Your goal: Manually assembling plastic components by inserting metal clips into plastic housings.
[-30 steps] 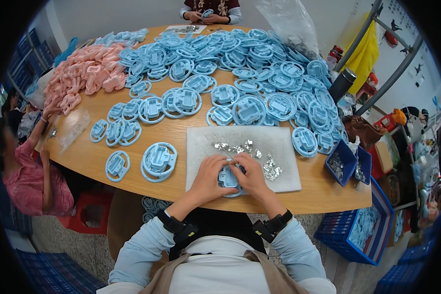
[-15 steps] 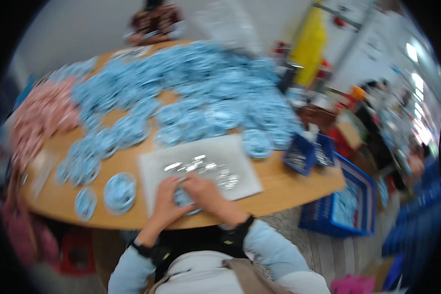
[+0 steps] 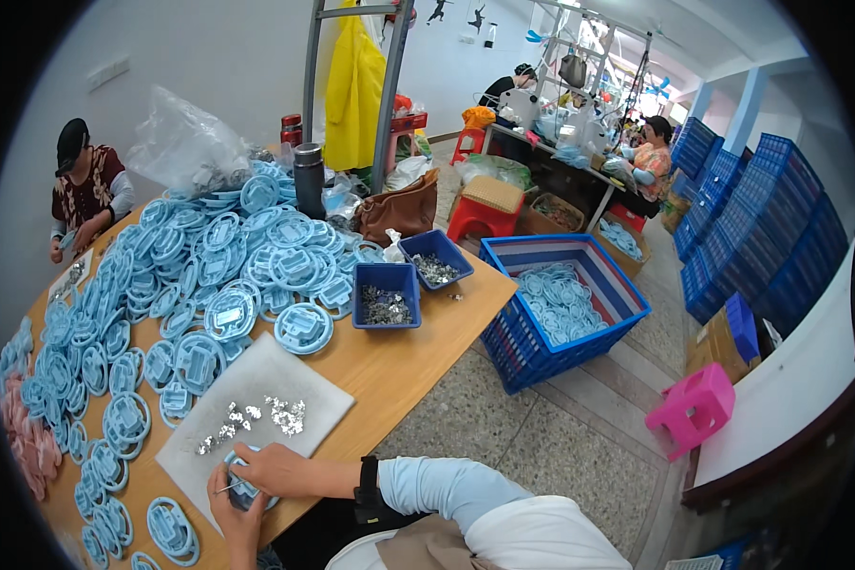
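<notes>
Your right hand (image 3: 277, 472) lies curled over a round light-blue plastic part (image 3: 242, 489), fingers closed on its upper rim, while your left hand (image 3: 235, 518) grips the same part from below, thumb wrapped up its near edge; the part sits on the grey mat (image 3: 256, 380) at the table's near edge, just under both palms. A thin metal piece pokes out to the left of your right fingers (too small to tell exactly what it is). Keep the part pressed flat on the mat and steady it with the lower hand, so that the upper hand can work with fingertip pressure rather than the whole palm. Just beyond your right knuckles lies a scatter of small silver metal pieces (image 3: 256, 418), near enough that a careless sweep of the wrist would spread them. Further out past the mat, stacks of the same blue rings (image 3: 228, 275) crowd the wooden table (image 3: 418, 351), and two dark-blue trays (image 3: 387, 295) of metal bits stand well off to the right of your hands. A blue crate (image 3: 562, 306) of rings sits on the floor to the right, and a pink stool (image 3: 695, 408) beyond it. Another person (image 3: 87, 190) works at the far end.
</notes>
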Available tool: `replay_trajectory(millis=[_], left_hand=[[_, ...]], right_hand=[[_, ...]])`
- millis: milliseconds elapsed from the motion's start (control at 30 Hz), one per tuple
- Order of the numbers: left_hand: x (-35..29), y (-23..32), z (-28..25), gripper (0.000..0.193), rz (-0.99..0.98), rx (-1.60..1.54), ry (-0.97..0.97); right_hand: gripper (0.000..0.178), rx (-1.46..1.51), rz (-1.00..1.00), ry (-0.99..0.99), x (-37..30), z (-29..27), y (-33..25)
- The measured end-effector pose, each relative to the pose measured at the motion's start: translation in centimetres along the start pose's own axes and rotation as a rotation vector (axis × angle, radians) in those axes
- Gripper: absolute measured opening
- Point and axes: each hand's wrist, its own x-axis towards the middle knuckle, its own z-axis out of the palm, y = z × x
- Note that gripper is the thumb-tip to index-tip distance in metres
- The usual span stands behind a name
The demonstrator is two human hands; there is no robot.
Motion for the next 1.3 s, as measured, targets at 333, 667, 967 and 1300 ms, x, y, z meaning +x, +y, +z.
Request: replay_trajectory(millis=[333,667,967,1300], left_hand=[[-0.4,-1.2,-0.7,0.074,0.086,0.183,0.066],[1.1,1.9,-1.0,0.069,-0.016,0.126,-0.015],[0.9,1.6,-1.1,0.068,-0.025,0.122,-0.006],[1.0,1.8,-1.1,0.066,-0.019,0.115,-0.011]], right_hand=[[0.046,-0.052,0.067,-0.271,1.3,-1.6,-0.9],[0.043,-0.01,0.284,-0.06,-3.5,-3.0,-2.4],[0.041,-0.164,0.217,-0.073,-2.9,-2.6,-3.1],[0.041,-0.167,0.199,-0.077,-2.8,-2.2,-2.9]])
